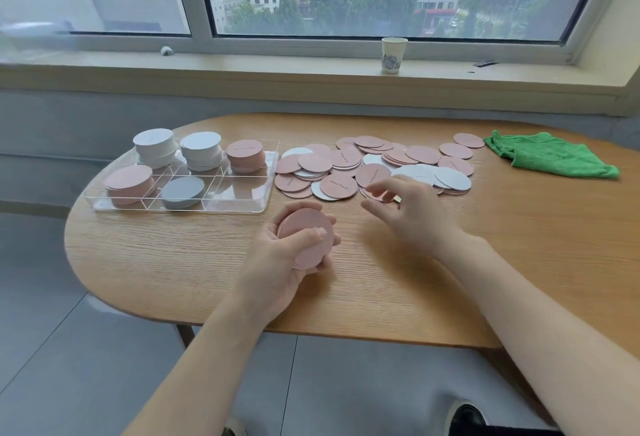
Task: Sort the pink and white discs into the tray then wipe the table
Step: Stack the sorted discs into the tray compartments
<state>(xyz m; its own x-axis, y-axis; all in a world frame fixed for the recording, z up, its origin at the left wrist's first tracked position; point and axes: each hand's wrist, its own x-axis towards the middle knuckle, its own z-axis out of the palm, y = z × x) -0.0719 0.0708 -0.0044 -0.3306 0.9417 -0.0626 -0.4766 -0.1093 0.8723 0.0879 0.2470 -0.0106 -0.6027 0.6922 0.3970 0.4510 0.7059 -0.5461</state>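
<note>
My left hand (294,255) grips a stack of pink discs (308,234) just above the wooden table (381,279). My right hand (405,207) hovers at the near edge of a loose pile of pink and white discs (374,167), fingers spread and relaxed, with no disc plainly held. At the left stands a clear compartmented tray (239,207). It holds two white stacks (154,144) and a pink stack (246,155) in the back row. A pink stack (130,182) and a white stack (181,191) sit in the front row.
A green cloth (550,155) lies crumpled at the table's far right. A paper cup (393,54) stands on the windowsill behind. The table's rounded left end sits close to the tray, and grey floor shows below.
</note>
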